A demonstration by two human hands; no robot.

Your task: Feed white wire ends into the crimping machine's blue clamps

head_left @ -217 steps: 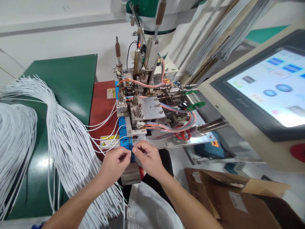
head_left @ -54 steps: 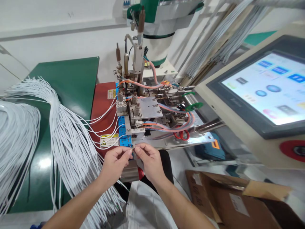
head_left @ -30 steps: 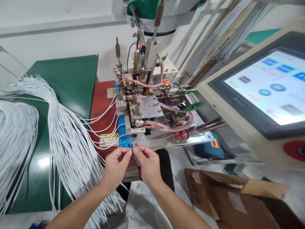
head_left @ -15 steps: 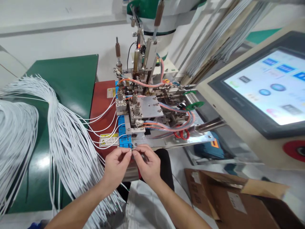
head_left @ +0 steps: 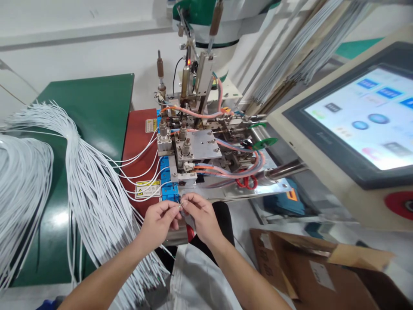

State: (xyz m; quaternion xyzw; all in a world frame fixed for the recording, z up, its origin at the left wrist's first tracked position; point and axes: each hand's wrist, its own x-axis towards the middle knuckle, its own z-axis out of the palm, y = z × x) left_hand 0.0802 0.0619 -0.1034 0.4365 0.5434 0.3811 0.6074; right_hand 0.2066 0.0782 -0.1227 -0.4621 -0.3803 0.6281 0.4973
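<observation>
Pinching a thin wire end between two hands, just in front of the blue clamp blocks

Nearest the body, a pale cloth spreads over the lap, below the meeting point of the hands. Just beyond it, the left hand reaches in from the left, thumb and forefinger closed on the wire end, with the other fingers loosely curled. The right hand mirrors it from the right, its thumb and forefinger also closed at the same fine strands, nearly meeting the left fingertips. Neither hand is clearly nearer: the wire end lies between them, to the right of the left palm and to the left of the right palm. The visible strands seem to point up and away from the body, towards the clamp blocks, but they are too small and too covered by fingers for their long axis to be certain.

Left of the left hand, a thick bundle of white cables drapes down over the green bench. Several cables curve from it across a red panel into the blue blocks, just past the fingertips. Behind those blocks stands the machine's metal plate, with a green-flanged spool farther to the right.
</observation>
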